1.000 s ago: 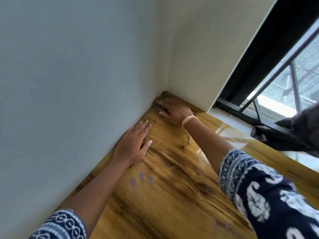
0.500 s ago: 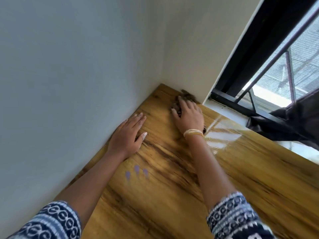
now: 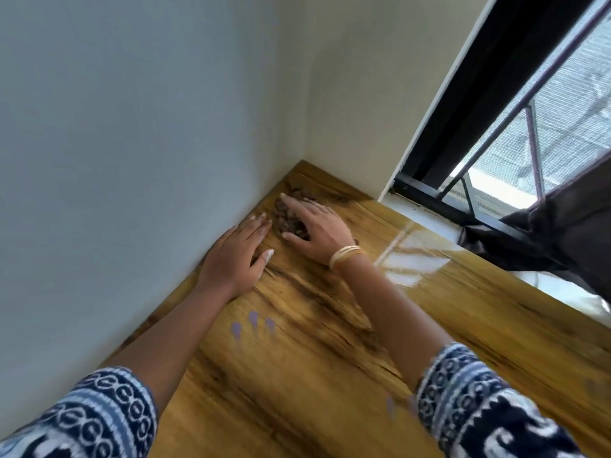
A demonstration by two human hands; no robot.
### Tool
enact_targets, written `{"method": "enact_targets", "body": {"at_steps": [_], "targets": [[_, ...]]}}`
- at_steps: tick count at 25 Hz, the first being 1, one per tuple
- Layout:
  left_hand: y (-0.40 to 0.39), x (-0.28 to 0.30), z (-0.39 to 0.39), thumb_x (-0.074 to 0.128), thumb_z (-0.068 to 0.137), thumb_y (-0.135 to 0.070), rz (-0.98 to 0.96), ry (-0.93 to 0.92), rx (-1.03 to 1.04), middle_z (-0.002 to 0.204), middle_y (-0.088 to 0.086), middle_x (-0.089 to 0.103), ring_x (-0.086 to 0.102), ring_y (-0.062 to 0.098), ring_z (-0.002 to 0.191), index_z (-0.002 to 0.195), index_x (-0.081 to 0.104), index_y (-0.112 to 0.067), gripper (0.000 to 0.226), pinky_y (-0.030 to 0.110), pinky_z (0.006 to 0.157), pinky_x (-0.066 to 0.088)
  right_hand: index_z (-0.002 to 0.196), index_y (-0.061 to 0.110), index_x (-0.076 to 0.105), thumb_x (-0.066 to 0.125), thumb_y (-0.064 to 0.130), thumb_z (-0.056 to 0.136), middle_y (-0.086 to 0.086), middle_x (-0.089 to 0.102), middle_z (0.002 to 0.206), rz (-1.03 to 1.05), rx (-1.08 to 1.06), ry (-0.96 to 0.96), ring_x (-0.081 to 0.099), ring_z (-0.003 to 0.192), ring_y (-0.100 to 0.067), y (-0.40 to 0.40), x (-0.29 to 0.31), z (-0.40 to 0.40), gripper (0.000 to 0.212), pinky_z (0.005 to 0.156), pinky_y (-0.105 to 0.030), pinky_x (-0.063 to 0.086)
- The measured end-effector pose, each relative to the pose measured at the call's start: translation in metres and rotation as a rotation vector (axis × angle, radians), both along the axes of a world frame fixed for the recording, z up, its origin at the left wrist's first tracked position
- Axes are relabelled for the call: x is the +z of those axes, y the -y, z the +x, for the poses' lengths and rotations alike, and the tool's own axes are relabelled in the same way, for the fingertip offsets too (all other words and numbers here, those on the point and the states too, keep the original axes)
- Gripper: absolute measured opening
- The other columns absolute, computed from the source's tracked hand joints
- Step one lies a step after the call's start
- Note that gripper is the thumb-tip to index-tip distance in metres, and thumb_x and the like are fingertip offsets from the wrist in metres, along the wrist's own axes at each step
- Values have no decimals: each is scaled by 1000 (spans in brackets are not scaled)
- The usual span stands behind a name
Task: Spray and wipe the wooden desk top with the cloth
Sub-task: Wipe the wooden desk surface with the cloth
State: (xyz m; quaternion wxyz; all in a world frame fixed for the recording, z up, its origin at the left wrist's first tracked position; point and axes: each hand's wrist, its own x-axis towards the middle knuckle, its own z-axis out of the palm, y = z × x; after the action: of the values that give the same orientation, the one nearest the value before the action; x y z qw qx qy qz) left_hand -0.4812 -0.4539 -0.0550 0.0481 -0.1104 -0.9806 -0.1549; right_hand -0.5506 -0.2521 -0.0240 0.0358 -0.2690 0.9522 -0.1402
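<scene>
The right hand [image 3: 315, 231] is pressing a dark brown cloth [image 3: 291, 218] flat against the wooden desk top [image 3: 330, 358], fingers spread and extended over it. The cloth is lying in the far corner of the desk, near where the two walls [image 3: 132, 143] are meeting. The left hand [image 3: 236, 259] is resting palm down on the desk just beside the cloth, fingers straight, holding nothing. A wet sheen is showing on the wood beside the window sill [image 3: 426, 216]. A bangle [image 3: 345, 256] is sitting on the right wrist.
</scene>
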Motion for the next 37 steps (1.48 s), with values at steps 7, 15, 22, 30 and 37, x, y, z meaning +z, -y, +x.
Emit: {"method": "enact_targets", "body": {"at_steps": [7,15,22,30,37], "targets": [[0,0,1,42,98,-42,22,16,3,159,-6,27,22,12,147,152,31,-24,58,34,119,20,148,35,38,46,61,92,-1,43,151,0,-843,-76,40,136,-27,-136,-15,20,62,109,-47,38],[-1,3,2,33,95,-45,-23,23,-8,159,-3,28,25,16,146,151,33,-20,62,36,118,22,154,26,27,31,56,97,-3,34,157,55,-333,-114,28,146,-24,11,-21,49,64,119,-41,21],[29,17,86,34,94,-48,148,-1,84,156,0,35,32,15,143,147,41,-17,62,32,113,29,154,23,26,36,53,97,-6,30,159,83,-725,-73,29,145,-29,-108,-16,33,65,116,-45,29],[55,4,178,34,91,-55,-16,52,144,157,2,31,29,19,145,150,35,-15,71,35,117,20,153,20,30,44,47,95,-7,34,157,62,-107,-46,28,145,-26,60,-4,78,65,117,-39,24],[50,-2,186,30,93,-54,-63,61,259,160,-4,25,21,13,147,153,28,-22,68,37,119,18,149,30,39,53,43,93,1,42,153,29,203,-15,35,142,-20,45,-4,66,59,113,-37,30]]}}
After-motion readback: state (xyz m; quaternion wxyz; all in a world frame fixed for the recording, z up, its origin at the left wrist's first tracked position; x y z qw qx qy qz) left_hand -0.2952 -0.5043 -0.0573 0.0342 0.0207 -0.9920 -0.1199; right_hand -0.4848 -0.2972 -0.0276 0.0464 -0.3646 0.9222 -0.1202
